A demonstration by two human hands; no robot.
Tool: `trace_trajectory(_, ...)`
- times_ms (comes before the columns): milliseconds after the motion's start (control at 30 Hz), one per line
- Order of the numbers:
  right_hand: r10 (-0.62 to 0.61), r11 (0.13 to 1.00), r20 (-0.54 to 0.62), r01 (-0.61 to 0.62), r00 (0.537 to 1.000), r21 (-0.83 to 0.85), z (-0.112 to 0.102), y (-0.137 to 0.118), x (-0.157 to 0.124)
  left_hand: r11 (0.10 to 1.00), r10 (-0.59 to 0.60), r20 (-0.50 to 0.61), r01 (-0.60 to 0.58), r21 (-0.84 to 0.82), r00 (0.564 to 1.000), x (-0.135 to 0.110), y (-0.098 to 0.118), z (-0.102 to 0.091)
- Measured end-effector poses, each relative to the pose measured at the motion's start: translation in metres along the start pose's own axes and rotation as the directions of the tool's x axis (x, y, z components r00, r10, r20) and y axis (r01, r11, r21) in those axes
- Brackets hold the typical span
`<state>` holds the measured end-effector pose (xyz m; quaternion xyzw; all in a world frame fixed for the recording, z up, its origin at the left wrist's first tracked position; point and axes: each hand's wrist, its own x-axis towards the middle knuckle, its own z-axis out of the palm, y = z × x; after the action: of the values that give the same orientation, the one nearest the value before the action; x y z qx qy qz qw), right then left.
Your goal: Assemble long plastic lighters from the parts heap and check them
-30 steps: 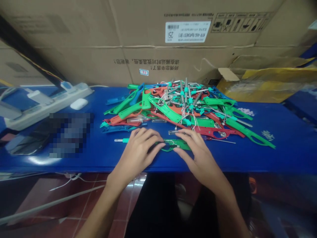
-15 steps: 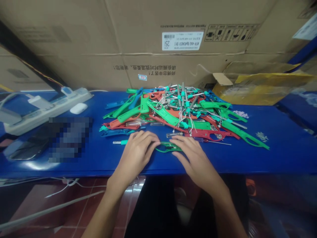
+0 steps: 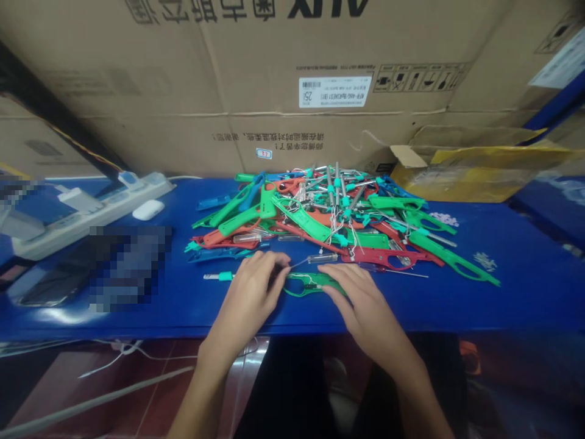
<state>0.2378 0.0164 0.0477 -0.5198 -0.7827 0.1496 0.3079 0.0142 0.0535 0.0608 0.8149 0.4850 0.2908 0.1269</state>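
Observation:
A green lighter casing half of the long-nosed kind lies across the front of the blue table, with a white wire and a small dark part inside it. My left hand is closed over its neck; a metal tube with a teal collar sticks out to the left. A thin line, perhaps a wire, runs from the left fingertips toward a clear tank. My right hand grips the handle end, thumb on the near edge and fingers on the far edge, hiding part of it.
Behind my hands is a heap of green, red and blue casings with metal tubes and wires. A thin metal rod lies right. A power strip, white case and phone are left; a yellow-taped carton stands back right.
The camera view has tilted up, so everything sits lower in the picture. My left fingertips have drawn slightly left, and the thin line beside them now shows. Both hands stay at the green casing.

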Motion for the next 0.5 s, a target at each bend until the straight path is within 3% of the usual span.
trace_trajectory(333, 0.017, 0.999, -0.058, -0.014, 0.998, 0.048, 0.000, -0.002, -0.001, 0.997, 0.082, -0.044, -0.081, 0.008, 0.996, 0.001, 0.002, -0.002)
trace_trajectory(433, 0.015, 0.996, -0.105, -0.005, 0.994, 0.092, -0.001, -0.001, 0.000, 0.989, 0.146, -0.097, -0.148, -0.013, 0.985, 0.017, 0.012, -0.005)
trace_trajectory(500, 0.024, 0.993, -0.156, -0.005, 0.987, 0.120, -0.001, -0.001, 0.001, 0.970, 0.243, -0.045, -0.242, 0.029, 0.969, 0.036, 0.023, -0.004)
